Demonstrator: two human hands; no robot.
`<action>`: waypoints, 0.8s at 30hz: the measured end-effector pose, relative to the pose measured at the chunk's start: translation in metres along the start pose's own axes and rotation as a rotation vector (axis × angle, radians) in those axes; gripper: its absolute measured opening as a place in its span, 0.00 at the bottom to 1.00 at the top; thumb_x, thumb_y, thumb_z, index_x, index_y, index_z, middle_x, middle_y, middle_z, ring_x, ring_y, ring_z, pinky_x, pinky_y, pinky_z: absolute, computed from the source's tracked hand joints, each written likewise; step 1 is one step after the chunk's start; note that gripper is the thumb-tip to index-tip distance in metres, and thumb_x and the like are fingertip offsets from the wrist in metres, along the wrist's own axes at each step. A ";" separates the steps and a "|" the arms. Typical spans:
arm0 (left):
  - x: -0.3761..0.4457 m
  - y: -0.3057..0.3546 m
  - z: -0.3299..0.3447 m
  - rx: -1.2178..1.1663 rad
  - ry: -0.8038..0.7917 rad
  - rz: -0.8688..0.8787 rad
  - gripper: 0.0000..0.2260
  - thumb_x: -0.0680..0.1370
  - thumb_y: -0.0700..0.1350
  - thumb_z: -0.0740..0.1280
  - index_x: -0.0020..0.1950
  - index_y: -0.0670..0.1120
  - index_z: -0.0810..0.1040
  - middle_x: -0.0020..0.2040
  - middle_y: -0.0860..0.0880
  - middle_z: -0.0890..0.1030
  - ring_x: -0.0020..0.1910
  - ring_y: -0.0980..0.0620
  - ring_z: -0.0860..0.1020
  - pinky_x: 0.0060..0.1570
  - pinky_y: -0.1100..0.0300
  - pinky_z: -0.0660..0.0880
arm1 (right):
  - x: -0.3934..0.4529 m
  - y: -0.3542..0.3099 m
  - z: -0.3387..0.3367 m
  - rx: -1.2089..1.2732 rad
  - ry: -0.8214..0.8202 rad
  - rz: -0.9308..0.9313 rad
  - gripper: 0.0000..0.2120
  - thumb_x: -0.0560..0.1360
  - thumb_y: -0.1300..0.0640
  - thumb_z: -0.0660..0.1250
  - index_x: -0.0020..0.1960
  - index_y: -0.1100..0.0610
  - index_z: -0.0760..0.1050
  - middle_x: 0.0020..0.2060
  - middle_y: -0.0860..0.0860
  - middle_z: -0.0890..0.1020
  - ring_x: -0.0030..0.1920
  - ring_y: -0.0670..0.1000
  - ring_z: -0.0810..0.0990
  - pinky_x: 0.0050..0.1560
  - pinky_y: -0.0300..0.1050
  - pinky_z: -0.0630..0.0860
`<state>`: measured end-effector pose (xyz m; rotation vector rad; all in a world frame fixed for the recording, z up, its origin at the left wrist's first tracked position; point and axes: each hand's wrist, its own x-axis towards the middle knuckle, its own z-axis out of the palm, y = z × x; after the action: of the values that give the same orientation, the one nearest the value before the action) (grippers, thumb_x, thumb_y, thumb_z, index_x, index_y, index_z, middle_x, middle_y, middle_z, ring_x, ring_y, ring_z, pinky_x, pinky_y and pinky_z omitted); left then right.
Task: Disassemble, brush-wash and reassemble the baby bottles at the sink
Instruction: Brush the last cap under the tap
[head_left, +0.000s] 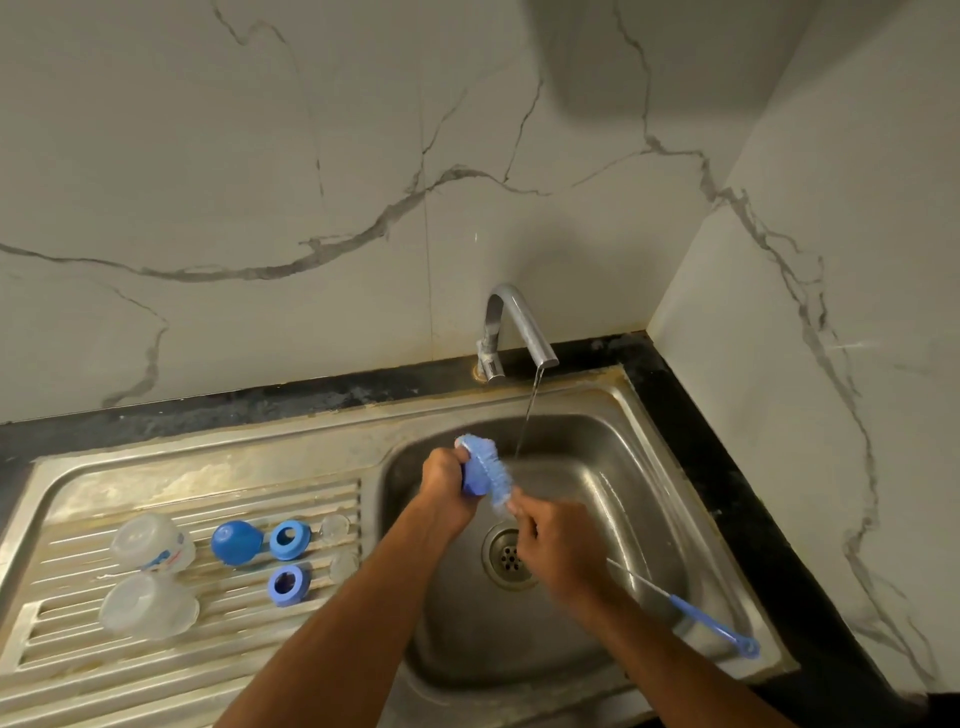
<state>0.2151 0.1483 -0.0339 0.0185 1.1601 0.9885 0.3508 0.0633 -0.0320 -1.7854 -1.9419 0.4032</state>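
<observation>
Over the sink, left hand grips a blue cap while right hand clutches the bottle brush, bristles against it. Two bottles sit on the drainboard.

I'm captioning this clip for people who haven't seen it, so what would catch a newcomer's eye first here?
First the two hands over the sink basin: the left hand grips a blue cap while the right hand works the blue bottle brush on it, beside a thin stream from the tap. Next, the bottle parts on the ribbed drainboard to the left: two clear bottles, another blue cap, two blue rings.
</observation>
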 end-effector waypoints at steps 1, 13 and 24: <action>-0.003 -0.002 0.002 -0.014 -0.017 -0.032 0.13 0.83 0.43 0.60 0.64 0.38 0.74 0.53 0.38 0.82 0.53 0.42 0.81 0.51 0.48 0.77 | 0.005 0.003 -0.004 0.001 0.016 0.027 0.05 0.77 0.57 0.68 0.50 0.52 0.83 0.30 0.45 0.80 0.27 0.43 0.76 0.27 0.31 0.68; -0.003 -0.007 0.009 -0.047 0.018 0.038 0.15 0.85 0.47 0.60 0.64 0.37 0.76 0.51 0.39 0.83 0.47 0.45 0.83 0.41 0.52 0.78 | -0.001 0.001 -0.001 0.056 0.084 -0.093 0.09 0.75 0.61 0.70 0.54 0.54 0.83 0.33 0.48 0.84 0.29 0.46 0.79 0.28 0.42 0.77; -0.005 -0.003 0.012 0.053 -0.050 0.012 0.18 0.85 0.49 0.59 0.69 0.39 0.74 0.52 0.41 0.82 0.50 0.45 0.81 0.53 0.50 0.79 | 0.007 0.006 -0.003 0.026 0.073 -0.059 0.09 0.75 0.61 0.70 0.54 0.54 0.83 0.36 0.47 0.85 0.30 0.45 0.80 0.29 0.38 0.77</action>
<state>0.2261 0.1485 -0.0267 0.0916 1.1411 0.9623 0.3571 0.0708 -0.0310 -1.6982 -1.9251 0.3368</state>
